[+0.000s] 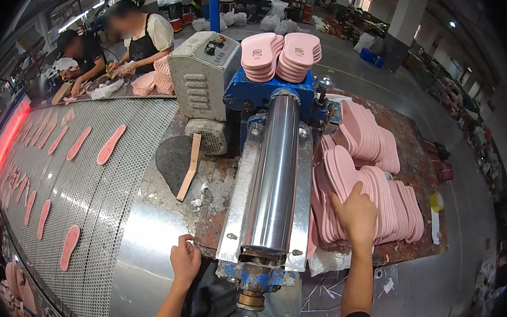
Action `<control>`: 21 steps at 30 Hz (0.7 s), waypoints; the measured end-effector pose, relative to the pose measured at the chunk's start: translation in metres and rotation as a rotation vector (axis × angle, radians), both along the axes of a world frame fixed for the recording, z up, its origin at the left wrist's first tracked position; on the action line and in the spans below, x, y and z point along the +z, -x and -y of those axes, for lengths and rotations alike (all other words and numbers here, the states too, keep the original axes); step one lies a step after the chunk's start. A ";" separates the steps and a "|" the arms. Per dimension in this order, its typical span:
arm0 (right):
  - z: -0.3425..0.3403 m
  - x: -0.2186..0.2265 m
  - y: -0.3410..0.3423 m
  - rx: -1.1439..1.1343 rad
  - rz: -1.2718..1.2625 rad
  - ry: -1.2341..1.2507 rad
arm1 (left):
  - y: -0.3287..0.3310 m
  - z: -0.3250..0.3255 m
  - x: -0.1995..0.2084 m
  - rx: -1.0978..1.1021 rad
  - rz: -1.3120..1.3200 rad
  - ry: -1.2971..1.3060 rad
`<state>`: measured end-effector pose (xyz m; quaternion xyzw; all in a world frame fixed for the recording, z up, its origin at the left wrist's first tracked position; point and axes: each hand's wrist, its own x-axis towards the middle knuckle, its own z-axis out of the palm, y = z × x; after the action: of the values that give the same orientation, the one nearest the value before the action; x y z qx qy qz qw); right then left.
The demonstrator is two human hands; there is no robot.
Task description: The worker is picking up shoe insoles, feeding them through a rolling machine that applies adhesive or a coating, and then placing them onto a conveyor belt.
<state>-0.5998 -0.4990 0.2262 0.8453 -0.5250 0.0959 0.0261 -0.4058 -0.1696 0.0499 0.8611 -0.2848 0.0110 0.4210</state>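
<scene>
Pink shoe soles (389, 208) are packed in upright rows on the worn table to my right. My right hand (357, 217) reaches over them, with its thumb and index finger at the edges of the front pink sole (339, 168); the other fingers are curled and partly hidden. My left hand (186, 261) is curled closed beside the table's front edge, and nothing shows in it. Between my hands runs a shiny steel roller (274, 178) on a blue machine (235, 91). Two short piles of pink soles (258, 54) rest on top of that machine.
A perforated conveyor (99, 188) on the left carries spaced pink soles, with a red-glowing heater (5, 145) at its far side. Nearby are a grey control box (197, 76), a dark mesh piece (171, 163) and a wooden strip (190, 168). Two people work at the back left.
</scene>
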 end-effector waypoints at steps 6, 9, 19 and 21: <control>0.002 0.000 0.000 0.005 -0.008 0.007 | -0.001 0.002 -0.001 0.016 0.004 -0.005; 0.004 0.000 0.001 0.000 -0.025 -0.008 | -0.001 0.003 0.001 0.010 -0.002 -0.007; 0.002 0.004 0.000 0.016 -0.057 -0.049 | -0.003 -0.005 0.002 0.013 -0.043 0.064; 0.013 0.011 0.001 0.067 -0.075 -0.094 | -0.003 -0.012 -0.001 0.023 -0.070 0.107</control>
<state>-0.6004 -0.5115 0.2373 0.8658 -0.4988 0.0402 0.0026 -0.4023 -0.1575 0.0488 0.8405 -0.2593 0.0008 0.4758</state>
